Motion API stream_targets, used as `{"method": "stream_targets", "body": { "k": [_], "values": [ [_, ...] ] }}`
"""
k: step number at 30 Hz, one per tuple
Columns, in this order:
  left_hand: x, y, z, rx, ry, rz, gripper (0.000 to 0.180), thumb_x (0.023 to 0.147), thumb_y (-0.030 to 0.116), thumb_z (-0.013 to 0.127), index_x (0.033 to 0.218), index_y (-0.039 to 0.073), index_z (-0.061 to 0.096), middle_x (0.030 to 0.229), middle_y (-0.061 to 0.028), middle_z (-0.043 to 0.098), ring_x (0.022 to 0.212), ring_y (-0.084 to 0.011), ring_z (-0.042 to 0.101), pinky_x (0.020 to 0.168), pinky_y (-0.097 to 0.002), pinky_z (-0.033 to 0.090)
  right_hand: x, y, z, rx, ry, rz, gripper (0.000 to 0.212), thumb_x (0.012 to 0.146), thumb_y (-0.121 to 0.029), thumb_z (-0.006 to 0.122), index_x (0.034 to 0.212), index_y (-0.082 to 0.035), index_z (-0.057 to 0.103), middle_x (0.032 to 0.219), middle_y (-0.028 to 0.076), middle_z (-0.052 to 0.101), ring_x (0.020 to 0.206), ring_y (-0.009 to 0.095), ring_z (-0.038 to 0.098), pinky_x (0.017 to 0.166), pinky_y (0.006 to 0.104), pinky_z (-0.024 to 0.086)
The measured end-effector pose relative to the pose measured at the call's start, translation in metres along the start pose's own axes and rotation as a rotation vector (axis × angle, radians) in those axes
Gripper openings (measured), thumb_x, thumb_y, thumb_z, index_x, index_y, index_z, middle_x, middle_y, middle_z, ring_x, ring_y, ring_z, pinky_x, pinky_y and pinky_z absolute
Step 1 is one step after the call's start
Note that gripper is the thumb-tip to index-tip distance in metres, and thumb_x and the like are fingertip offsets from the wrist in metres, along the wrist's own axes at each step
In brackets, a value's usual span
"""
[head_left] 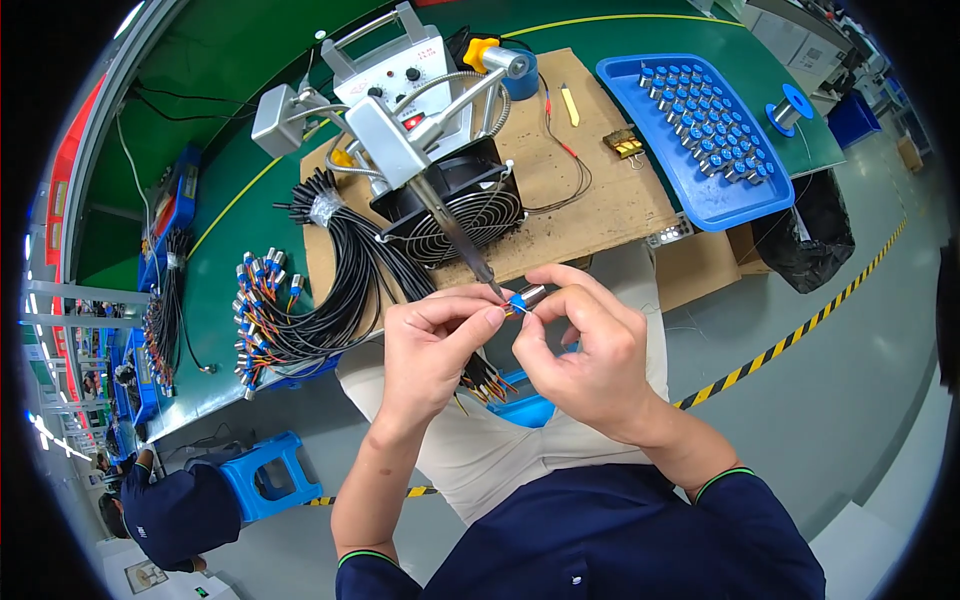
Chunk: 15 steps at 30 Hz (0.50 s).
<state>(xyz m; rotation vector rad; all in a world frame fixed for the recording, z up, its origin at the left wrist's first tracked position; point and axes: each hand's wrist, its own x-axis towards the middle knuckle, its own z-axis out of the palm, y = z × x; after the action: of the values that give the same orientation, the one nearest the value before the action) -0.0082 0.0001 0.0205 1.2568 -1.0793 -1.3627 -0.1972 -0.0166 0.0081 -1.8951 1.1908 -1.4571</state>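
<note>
In front of the soldering iron (455, 230), my two hands meet at a small metal connector with a blue end (531, 297). My right hand (595, 350) is closed, its fingers around the connector's silver barrel. A thin pale strand shows by the right thumb. Thumb and forefinger of my left hand (435, 345) pinch beside the blue end, at thin coloured wires that the fingers mostly hide. The iron's tip points down right at this spot; whether it touches cannot be made out. Below the hands hang loose coloured wire ends (486, 380).
A bundle of black cables (370, 240) with finished connectors (262, 320) lies left. Behind stand a black fan (455, 215) and a soldering station (400, 75). On the right are a blue tray (625, 100) of connectors and a blue spool (790, 108). A co-worker (185, 510) sits lower left.
</note>
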Motion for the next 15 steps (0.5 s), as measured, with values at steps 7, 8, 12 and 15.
{"method": "stream_targets", "body": {
  "k": [7,8,12,15],
  "values": [
    [0.0012,-0.0012,0.0003,-0.007,-0.013,0.025,0.012,0.094,-0.003,0.077,0.104,-0.008,0.081,0.115,-0.018,0.078,0.1,-0.0157,0.072,0.087,-0.0264,0.057,0.0007,-0.0003,-0.0001,0.001,-0.01,0.026,0.015,0.073,0.0,0.078,0.077,-0.003,0.064,0.097,0.017,0.077,0.065,0.028,0.072,0.053,0.0359,0.054],
    [0.0009,-0.0007,0.0003,-0.007,-0.013,0.026,0.012,0.094,-0.003,0.077,0.104,-0.008,0.081,0.115,-0.018,0.078,0.1,-0.0157,0.072,0.087,-0.0264,0.057,0.0008,-0.0009,-0.0001,0.0,-0.019,0.038,0.015,0.073,-0.001,0.078,0.077,-0.003,0.064,0.097,0.017,0.078,0.065,0.028,0.072,0.053,0.0362,0.054],
    [-0.0002,0.0002,0.0004,-0.017,-0.001,0.014,0.012,0.094,-0.003,0.077,0.104,-0.008,0.081,0.115,-0.0175,0.078,0.098,-0.0145,0.071,0.084,-0.0246,0.056,0.0009,-0.0007,0.0013,-0.006,-0.004,0.008,0.015,0.073,-0.001,0.078,0.077,-0.004,0.063,0.098,0.017,0.078,0.065,0.029,0.073,0.053,0.0367,0.054],
    [0.0001,0.0015,0.0014,-0.012,0.002,0.011,0.012,0.094,-0.003,0.076,0.103,-0.009,0.081,0.115,-0.0172,0.078,0.097,-0.0139,0.07,0.082,-0.0236,0.055,0.0016,-0.0005,0.0006,-0.007,-0.004,0.009,0.015,0.073,-0.001,0.078,0.077,-0.004,0.063,0.099,0.017,0.078,0.066,0.03,0.073,0.053,0.037,0.055]
  ]
}}
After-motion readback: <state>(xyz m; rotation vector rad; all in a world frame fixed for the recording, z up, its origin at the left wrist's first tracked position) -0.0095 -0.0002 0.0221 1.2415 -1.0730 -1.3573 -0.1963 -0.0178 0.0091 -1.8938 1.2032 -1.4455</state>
